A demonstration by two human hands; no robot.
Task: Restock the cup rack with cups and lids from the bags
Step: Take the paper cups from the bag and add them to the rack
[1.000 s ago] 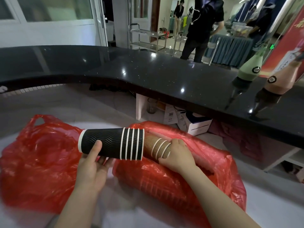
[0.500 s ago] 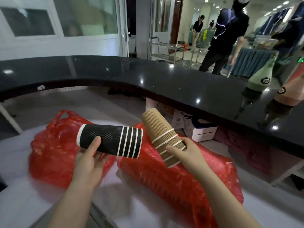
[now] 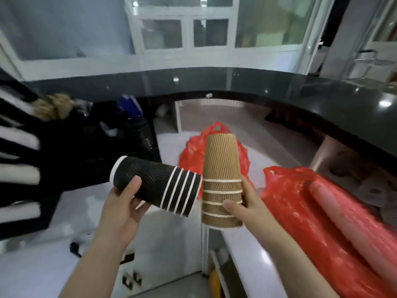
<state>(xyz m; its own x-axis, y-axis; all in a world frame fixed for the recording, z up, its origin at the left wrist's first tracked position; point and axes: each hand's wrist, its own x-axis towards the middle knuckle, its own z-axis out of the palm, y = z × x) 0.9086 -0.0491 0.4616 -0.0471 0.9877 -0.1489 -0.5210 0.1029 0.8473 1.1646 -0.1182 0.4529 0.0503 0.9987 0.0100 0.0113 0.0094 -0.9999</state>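
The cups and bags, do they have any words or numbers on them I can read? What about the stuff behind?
None can be read.
Black cups: only wavy ridges and white rims, no words.
Brown cups: only ribs and white rims, no words.
Red bag: no print shows.
Blue thing by the black rack: too blurred to tell.

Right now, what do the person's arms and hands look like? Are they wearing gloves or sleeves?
No gloves and no sleeves show. The left hand and the right hand are both bare, and both forearms are bare right down to the picture's bottom edge. No rings, watch or bracelets show on them.
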